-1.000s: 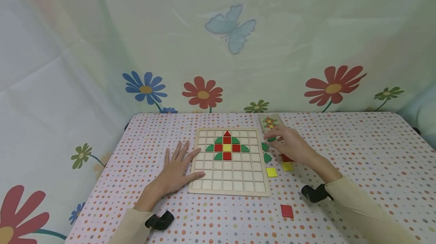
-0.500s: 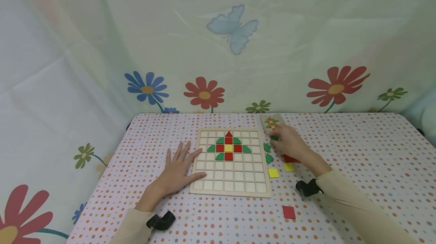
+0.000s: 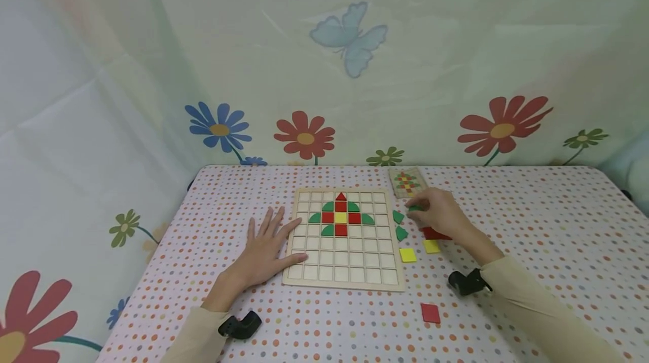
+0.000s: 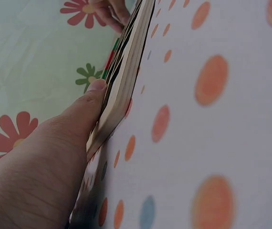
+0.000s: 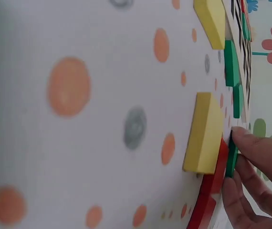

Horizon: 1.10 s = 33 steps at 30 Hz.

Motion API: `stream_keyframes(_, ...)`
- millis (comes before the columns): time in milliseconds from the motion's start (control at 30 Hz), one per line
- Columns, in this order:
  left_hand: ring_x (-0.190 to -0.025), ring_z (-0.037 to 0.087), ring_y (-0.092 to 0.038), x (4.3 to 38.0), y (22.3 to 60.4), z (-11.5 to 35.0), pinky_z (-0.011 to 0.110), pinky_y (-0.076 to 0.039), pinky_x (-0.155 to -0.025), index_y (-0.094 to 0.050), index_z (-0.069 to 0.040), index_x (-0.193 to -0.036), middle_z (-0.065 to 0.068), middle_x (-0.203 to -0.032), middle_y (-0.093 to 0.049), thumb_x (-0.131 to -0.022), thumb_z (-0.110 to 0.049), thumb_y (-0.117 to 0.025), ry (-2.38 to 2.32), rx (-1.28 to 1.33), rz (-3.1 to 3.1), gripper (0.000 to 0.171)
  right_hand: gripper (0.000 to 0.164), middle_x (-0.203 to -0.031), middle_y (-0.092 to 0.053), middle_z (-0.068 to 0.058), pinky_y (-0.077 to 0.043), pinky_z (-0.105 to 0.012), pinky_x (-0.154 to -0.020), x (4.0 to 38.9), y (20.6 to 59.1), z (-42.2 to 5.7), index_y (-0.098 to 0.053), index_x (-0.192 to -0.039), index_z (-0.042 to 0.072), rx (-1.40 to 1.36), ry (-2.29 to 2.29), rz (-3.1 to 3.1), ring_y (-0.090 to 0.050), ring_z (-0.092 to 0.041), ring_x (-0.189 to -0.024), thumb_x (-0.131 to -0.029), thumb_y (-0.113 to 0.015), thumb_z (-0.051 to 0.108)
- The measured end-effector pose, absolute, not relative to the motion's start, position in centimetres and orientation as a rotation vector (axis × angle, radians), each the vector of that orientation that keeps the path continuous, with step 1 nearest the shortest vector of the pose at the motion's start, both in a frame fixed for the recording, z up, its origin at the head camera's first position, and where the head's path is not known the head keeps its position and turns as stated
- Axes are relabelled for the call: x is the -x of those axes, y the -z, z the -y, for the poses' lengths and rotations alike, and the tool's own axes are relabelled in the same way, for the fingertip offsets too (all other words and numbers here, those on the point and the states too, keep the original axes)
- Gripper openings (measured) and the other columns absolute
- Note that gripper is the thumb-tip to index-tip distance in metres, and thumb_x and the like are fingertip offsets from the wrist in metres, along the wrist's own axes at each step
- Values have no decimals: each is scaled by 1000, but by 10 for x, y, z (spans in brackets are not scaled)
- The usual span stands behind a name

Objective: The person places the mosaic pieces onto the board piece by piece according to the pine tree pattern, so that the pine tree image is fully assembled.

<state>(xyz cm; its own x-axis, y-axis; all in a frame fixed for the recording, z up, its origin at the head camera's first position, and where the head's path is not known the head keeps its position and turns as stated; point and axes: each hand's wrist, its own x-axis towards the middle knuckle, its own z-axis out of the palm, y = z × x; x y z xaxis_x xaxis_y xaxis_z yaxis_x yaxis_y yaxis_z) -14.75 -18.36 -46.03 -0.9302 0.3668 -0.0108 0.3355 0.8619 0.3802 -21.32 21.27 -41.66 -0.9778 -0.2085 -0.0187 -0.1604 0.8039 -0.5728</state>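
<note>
A wooden grid board point(image 3: 350, 278) lies on the table, bearing a pattern of red, green and yellow tiles topped by a red triangle point(image 3: 341, 197). My left hand point(image 3: 263, 247) rests along the board's left side, fingers spread and thumb over the rim. To the right of the board, my right hand point(image 3: 440, 213) pinches a green tile point(image 5: 232, 157) between thumb and fingertips, low over the table. Two loose green tiles point(image 3: 399, 217) lie between that hand and the board. Red tiles point(image 3: 437, 234) sit partly hidden beneath the right hand.
Behind the right hand lies a pattern card point(image 3: 407, 181) printed with a similar figure. One yellow tile point(image 3: 408, 255) is near the board's right edge, another yellow tile point(image 3: 431, 246) beside it. A red square tile point(image 3: 430, 313) lies nearer the front. Flowered cloth point(image 3: 243, 41) hangs behind the table.
My right hand has shifted slightly right, away from the board, with the green tile, uncovering more of the pattern card. The left hand stays in place on the board.
</note>
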Motion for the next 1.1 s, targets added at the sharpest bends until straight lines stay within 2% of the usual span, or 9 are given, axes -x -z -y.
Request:
stream_keyframes(333, -161, 40, 6, 148, 461, 186, 73, 9, -119, -35, -25, -165, 17, -175, -8, -95, -67, -61, -586, -565, -2948, 85, 25, -98, -71, -14, -52, -34, -71, 211, 416, -224, -77, -109, -4, 237, 977, -2833, -62, -23, -84, -87, -85, 7)
stream_keyframes(667, -161, 38, 9, 150, 460, 185, 72, 11, -120, -33, -26, -166, 15, -175, -5, -95, -68, -60, -555, -543, -2930, 87, 16, -93, -70, -12, -55, -40, -75, 206, 413, -225, -77, -101, -2, 322, 978, -2863, -65, -26, -85, -86, -84, 1)
stream_keyframes(800, -161, 38, 10, 150, 459, 184, 72, 11, -120, -32, -26, -166, 15, -176, -4, -95, -68, -60, -551, -546, -2923, 87, 10, -86, -70, -8, -52, -36, -69, 202, 409, -225, -76, -93, 0, 383, 942, -2872, -63, -20, -77, -86, -82, -1)
stream_keyframes(967, -160, 37, 11, 150, 459, 184, 72, 11, -120, -31, -26, -167, 14, -176, -3, -95, -68, -60, -545, -547, -2921, 88, 13, -81, -70, -5, -51, -31, -64, 192, 401, -218, -72, -85, 3, 458, 957, -2896, -62, -16, -72, -84, -84, -3)
stream_keyframes(1100, -160, 37, 10, 149, 459, 184, 72, 12, -120, -32, -26, -166, 15, -176, -3, -95, -67, -60, -552, -545, -2921, 87, 15, -83, -69, -5, -54, -28, -64, 182, 398, -205, -72, -88, 0, 584, 1016, -2900, -62, -16, -74, -82, -83, -8)
